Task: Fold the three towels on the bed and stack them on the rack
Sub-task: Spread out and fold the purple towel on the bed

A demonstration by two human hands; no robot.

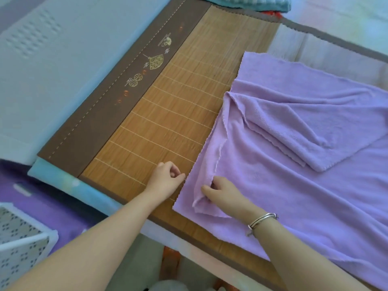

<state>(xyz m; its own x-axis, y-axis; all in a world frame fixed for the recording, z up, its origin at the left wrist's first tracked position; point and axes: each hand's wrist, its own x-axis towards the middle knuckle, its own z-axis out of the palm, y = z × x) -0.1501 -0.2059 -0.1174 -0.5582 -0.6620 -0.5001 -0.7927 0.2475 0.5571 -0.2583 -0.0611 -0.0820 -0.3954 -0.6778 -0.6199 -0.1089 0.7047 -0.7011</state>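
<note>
On the bed's bamboo mat [168, 114], a lilac towel [294, 185] is lying partly folded while the left hand [165, 177] is pinching its near-left edge with curled fingers and the right hand [220, 194], fingers bent, is gripping a fold just beside it.

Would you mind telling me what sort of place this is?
Probably a bedroom: a bamboo sleeping mat covers a bed, a purple towel lies spread on it, and a folded teal towel sits at the far edge.
</note>
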